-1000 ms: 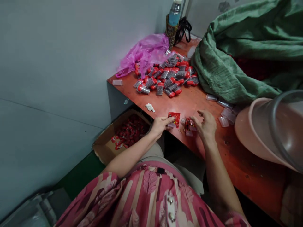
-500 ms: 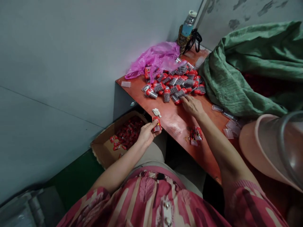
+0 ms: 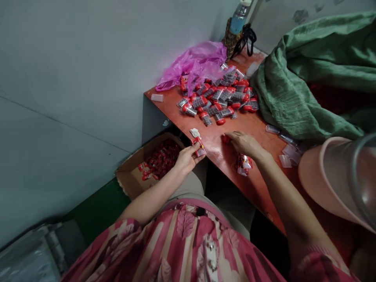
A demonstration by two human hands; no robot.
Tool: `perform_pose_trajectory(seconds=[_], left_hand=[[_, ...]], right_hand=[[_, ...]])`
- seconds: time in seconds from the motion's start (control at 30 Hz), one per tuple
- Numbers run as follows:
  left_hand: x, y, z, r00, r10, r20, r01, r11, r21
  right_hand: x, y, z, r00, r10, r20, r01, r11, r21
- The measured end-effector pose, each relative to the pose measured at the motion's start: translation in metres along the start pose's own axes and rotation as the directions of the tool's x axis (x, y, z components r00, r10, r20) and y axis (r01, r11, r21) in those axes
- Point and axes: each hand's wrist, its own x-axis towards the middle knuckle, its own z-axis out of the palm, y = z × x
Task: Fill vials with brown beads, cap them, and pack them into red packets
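Note:
My left hand (image 3: 187, 159) pinches a small red printed packet (image 3: 201, 149) with a clear lower part, at the table's front edge. Just beyond it lies a crumpled white scrap (image 3: 195, 133). Over the orange-red table (image 3: 216, 156), my right hand (image 3: 243, 142) closes its fingertips on a small red-capped container (image 3: 225, 138), mostly hidden by the fingers. A heap of clear containers with red caps (image 3: 219, 98) and dark contents lies further back. Beneath my right wrist sits a small group of red printed packets (image 3: 244, 163).
An open carton (image 3: 132, 187) of red packets stands below, left of the table. A pink plastic bag (image 3: 199, 58) partly covers the heap. At right are a green sack (image 3: 282, 86), clear empty sleeves (image 3: 289, 154) and a pink tub (image 3: 314, 168). A bottle (image 3: 239, 19) stands at the back.
My right hand has drawn back from the heap towards me with a red-capped container. My left hand still holds the packet, now tilted slightly. The view has shifted a little.

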Motion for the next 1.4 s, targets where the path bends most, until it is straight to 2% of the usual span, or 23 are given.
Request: perform_pose_trajectory(seconds=[0.07,0.17,0.27,0.33,0.4,0.47,0.5,0.57,0.7,0.8,0.9,1.03,1.23,1.4], left_hand=[[0.001,-0.002,0.005,1.000,0.001,-0.031,-0.003,0.996,-0.087],[0.002,-0.004,0.013,0.998,0.005,-0.069,-0.020,0.977,-0.212],[0.003,-0.006,0.019,0.996,0.006,-0.087,-0.030,0.962,-0.271],[0.004,-0.008,0.023,0.996,0.003,-0.090,-0.028,0.960,-0.278],[0.004,-0.011,0.027,0.996,-0.004,-0.086,-0.019,0.962,-0.274],[0.004,-0.016,0.031,0.997,-0.013,-0.072,-0.006,0.965,-0.263],[0.003,-0.019,0.034,0.998,-0.020,-0.061,0.004,0.967,-0.256],[0.000,-0.024,0.039,0.999,-0.030,-0.037,0.020,0.969,-0.247],[-0.007,-0.034,0.050,0.999,-0.039,0.012,0.040,0.970,-0.240],[-0.008,-0.038,0.054,0.998,0.011,0.063,0.002,0.980,-0.201],[-0.006,-0.041,0.056,0.994,0.060,0.090,-0.044,0.985,-0.167],[-0.007,-0.046,0.060,0.992,0.063,0.105,-0.051,0.992,-0.114],[-0.014,-0.053,0.063,0.975,0.090,0.201,-0.089,0.996,-0.011],[-0.011,-0.053,0.056,0.942,0.028,0.336,-0.075,0.989,0.126]], right_hand=[[0.000,0.004,0.000,0.997,0.059,0.047,-0.059,0.998,-0.001],[-0.005,0.003,0.003,0.974,0.220,0.052,-0.222,0.974,0.034],[-0.017,-0.003,0.008,0.916,0.400,-0.004,-0.394,0.903,0.171],[-0.028,-0.015,0.012,0.855,0.511,-0.091,-0.444,0.811,0.381],[-0.040,-0.038,0.015,0.788,0.595,-0.158,-0.348,0.642,0.683],[-0.050,-0.068,0.019,0.771,0.622,-0.134,-0.145,0.377,0.915],[-0.054,-0.082,0.021,0.759,0.640,-0.122,-0.086,0.284,0.955],[-0.059,-0.107,0.025,0.715,0.688,-0.122,-0.017,0.191,0.981],[-0.062,-0.125,0.030,0.632,0.761,-0.146,0.016,0.176,0.984],[-0.063,-0.122,0.029,0.600,0.781,-0.176,0.057,0.177,0.983],[-0.066,-0.118,0.027,0.570,0.802,-0.177,0.108,0.141,0.984],[-0.069,-0.116,0.026,0.563,0.812,-0.155,0.116,0.108,0.987],[-0.070,-0.116,0.026,0.526,0.829,-0.189,0.060,0.185,0.981],[-0.071,-0.113,0.029,0.553,0.817,-0.163,0.083,0.141,0.987]])
